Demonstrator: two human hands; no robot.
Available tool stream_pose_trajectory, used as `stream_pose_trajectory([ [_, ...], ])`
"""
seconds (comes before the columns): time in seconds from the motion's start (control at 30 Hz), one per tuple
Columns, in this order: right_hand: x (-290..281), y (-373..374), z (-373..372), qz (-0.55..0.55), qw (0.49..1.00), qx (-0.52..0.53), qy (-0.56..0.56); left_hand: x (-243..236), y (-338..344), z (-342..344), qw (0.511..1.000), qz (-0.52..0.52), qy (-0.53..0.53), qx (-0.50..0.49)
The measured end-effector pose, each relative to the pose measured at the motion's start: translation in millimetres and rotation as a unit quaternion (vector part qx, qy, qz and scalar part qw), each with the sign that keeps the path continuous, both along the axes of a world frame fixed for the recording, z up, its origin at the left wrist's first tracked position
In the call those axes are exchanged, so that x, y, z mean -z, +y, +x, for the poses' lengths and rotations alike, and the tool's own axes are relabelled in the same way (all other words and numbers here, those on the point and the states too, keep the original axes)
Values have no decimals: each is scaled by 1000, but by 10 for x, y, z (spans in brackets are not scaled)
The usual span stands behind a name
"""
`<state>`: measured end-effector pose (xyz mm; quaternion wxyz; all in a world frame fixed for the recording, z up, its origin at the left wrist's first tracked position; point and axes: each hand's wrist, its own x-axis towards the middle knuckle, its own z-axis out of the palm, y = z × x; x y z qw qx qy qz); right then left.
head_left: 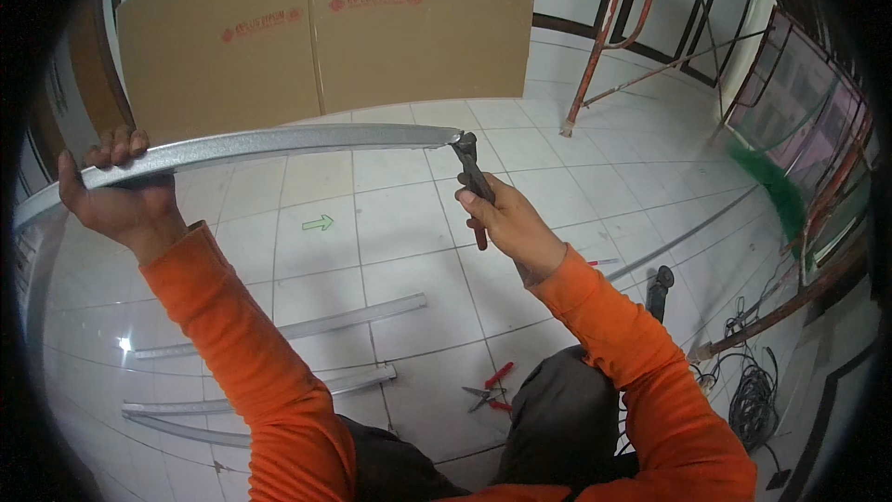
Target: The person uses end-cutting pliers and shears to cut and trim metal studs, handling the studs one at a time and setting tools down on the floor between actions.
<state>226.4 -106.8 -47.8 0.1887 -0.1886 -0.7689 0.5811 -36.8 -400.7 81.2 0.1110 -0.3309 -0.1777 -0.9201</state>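
Note:
A long silver metal channel (pixel 297 141) runs raised from the left edge to the middle. My left hand (pixel 125 191) is closed round it near the left, fingers over its top. My right hand (pixel 502 218) grips a dark metal plier-like tool (pixel 474 172), whose head is at the channel's right end; whether its jaws bite the metal I cannot tell. Below on the tiled floor lie loose metal strips (pixel 297 326) and red-handled snips (pixel 488 395), left of my right knee (pixel 557 409).
Large brown cardboard sheets (pixel 214 65) stand at the back. A rusty scaffold frame (pixel 595 56) stands back right, with green netting (pixel 771 186) beside more frames. Coiled cables (pixel 753 400) lie at the right on the white tiles (pixel 400 223), near a long strip (pixel 678 242).

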Motion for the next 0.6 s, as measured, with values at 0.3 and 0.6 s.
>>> stream_pose_trajectory([
  [0.3, -183, 3, 21, -34, 997, -61, -27, 59, -118, -176, 1000, -9, -5, 10],
  [0.6, -108, -23, 96, -80, 995, -58, -2, 8, 28, 41, 999, -6, -25, -45],
])
